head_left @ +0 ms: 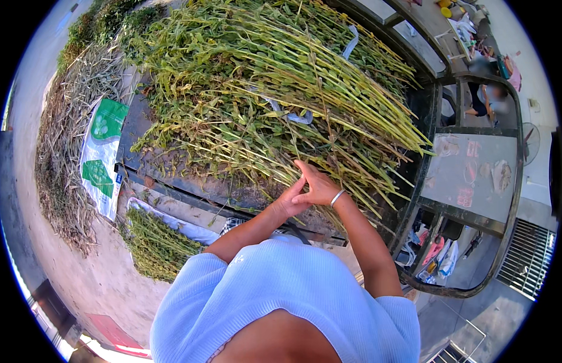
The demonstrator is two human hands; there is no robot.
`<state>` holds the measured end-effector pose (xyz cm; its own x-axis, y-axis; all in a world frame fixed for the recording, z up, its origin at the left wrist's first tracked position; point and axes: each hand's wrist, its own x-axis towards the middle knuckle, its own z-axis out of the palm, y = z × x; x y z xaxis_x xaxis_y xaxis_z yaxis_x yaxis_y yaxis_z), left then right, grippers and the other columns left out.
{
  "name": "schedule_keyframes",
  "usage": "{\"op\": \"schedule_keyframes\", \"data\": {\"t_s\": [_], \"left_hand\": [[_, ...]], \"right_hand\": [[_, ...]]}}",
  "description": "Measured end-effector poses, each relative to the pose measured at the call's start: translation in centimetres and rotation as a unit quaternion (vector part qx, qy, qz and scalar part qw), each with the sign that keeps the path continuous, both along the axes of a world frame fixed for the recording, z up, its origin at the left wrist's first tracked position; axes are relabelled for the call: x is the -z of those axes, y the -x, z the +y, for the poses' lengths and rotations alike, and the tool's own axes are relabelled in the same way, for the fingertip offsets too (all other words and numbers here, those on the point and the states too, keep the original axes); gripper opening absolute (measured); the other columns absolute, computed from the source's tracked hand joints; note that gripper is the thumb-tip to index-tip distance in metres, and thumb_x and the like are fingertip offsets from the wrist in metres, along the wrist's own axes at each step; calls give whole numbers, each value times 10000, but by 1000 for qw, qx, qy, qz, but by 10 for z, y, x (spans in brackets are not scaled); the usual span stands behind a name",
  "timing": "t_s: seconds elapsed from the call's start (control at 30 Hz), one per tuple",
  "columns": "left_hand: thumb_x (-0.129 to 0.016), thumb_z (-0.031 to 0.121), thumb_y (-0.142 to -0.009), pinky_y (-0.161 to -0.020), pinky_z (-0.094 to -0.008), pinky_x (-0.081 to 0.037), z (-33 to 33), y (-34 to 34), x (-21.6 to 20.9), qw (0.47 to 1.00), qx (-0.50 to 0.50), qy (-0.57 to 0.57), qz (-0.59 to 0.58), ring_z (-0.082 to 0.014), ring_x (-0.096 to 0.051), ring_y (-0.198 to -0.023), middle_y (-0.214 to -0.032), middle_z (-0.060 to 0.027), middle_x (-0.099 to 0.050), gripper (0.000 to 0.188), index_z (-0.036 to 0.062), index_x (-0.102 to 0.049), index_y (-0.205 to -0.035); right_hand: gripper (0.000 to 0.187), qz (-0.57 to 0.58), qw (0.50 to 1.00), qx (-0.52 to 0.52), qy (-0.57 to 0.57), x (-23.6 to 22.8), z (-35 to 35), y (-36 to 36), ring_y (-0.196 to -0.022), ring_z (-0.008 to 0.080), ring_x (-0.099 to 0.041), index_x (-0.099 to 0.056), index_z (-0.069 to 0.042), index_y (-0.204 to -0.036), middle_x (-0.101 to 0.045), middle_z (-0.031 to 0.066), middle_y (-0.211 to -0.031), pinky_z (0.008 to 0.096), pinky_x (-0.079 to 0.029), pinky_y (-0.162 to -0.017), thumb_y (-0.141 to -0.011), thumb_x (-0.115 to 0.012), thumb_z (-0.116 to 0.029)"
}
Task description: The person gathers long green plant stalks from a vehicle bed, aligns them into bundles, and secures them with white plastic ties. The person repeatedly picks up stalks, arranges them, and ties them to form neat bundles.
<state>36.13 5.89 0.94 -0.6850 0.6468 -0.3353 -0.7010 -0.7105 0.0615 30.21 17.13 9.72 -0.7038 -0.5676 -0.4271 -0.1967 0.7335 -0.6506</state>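
Note:
In front of my chest my two hands meet at the near edge of a big heap of cut green-yellow stalks. My right hand, with a silvery bracelet at its wrist, has its index finger stretched out and its thumb apart from it. Against it rests my left hand, its fingers partly hidden by the right one. Stalks lie just beyond and under both hands; I cannot make out any being gripped. Pale strips of cloth lie across the stalks. Leafy ends point left, bare stems point right.
The heap lies on a dark flat vehicle bed with a metal frame at its right. Left are a green-and-white sack, dried stalks and a smaller green bundle. A person is at the far right.

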Motion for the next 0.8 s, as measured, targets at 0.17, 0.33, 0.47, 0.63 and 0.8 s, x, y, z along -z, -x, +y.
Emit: {"op": "schedule_keyframes", "data": {"t_s": [0.17, 0.33, 0.47, 0.63, 0.8], "left_hand": [[-512, 578, -890, -1084, -463, -329, -21, -6, 16, 994, 102, 25, 22, -303, -403, -1301, -1410, -168, -394, 746, 51, -341, -1388], [-599, 274, -922, -795, -299, -521, -100, -10, -14, 923, 31, 373, 87, -168, -626, -919, -1037, -109, -640, 326, 3, -570, -1102], [-700, 142, -831, -628, -238, -484, -153, 8, 13, 635, -284, 714, 78, -100, -595, -683, -777, -31, -632, 223, -4, -594, -962], [-748, 166, -771, -632, -328, -496, -164, 43, 37, 436, -151, 860, 219, -148, -590, -669, -914, -55, -662, 368, -5, -596, -1059], [-605, 6, -848, -503, -198, -397, -185, 66, 16, 811, -172, 547, 118, -40, -489, -587, -853, -10, -605, 404, 37, -542, -1246]], "right_hand": [[906, 56, 995, -16, -86, 24, 7, -6, -965, 431, -596, -182, -81, -1452, -498, 265, -1273, 474, -509, -778, -685, -663, -72], [879, 53, 985, -21, -165, 13, -1, -5, -750, 404, -621, -153, -58, -1465, -619, 258, -965, 468, -507, -645, -715, -611, -33], [839, 0, 972, -9, -234, 5, -8, -3, -688, 378, -606, -172, 24, -1449, -629, 222, -773, 467, -486, -572, -742, -618, -55], [774, 40, 973, -32, -226, 8, -10, -5, -727, 377, -618, -265, 34, -1411, -637, 214, -816, 465, -506, -583, -744, -640, -81], [733, 36, 974, -22, -223, 3, -2, -10, -773, 395, -613, -313, 5, -1376, -627, 217, -828, 483, -503, -634, -735, -653, -98]]}}
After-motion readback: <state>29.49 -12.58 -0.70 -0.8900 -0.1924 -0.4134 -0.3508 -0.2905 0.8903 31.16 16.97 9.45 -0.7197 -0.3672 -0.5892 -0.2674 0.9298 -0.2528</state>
